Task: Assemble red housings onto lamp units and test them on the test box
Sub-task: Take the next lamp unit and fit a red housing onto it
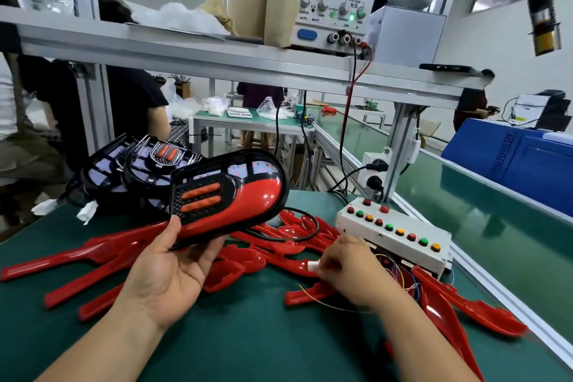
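Two grips: both closed on things.
Left hand (167, 270): thumb and fingers curled round lamp (229, 195), lamp above palm.
Right hand (350, 267): pinching white plug (313, 266), test box (393, 236) just beyond.

Near worktop (248, 335) bare green; red housings (93, 257) litter mid-worktop, test box (393, 232) blocks right, lamp units (130, 174) far left.
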Demonstrator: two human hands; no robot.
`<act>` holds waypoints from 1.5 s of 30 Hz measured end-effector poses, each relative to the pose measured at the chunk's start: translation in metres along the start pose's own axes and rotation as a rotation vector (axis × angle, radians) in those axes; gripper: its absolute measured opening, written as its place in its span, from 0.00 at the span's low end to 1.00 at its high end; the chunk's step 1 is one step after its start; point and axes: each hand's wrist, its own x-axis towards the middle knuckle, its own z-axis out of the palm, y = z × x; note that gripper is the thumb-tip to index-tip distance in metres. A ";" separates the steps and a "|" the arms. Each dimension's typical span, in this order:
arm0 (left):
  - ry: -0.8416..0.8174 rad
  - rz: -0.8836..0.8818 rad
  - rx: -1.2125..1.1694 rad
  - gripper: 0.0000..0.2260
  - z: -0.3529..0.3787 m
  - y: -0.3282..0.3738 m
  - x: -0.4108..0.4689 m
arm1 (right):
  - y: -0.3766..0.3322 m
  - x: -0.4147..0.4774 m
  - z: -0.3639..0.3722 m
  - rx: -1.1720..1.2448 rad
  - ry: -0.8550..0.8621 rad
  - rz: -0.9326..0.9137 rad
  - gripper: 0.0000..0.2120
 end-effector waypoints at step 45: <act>-0.298 -0.128 0.494 0.30 -0.004 -0.032 -0.008 | -0.039 -0.006 -0.007 0.989 0.628 0.126 0.15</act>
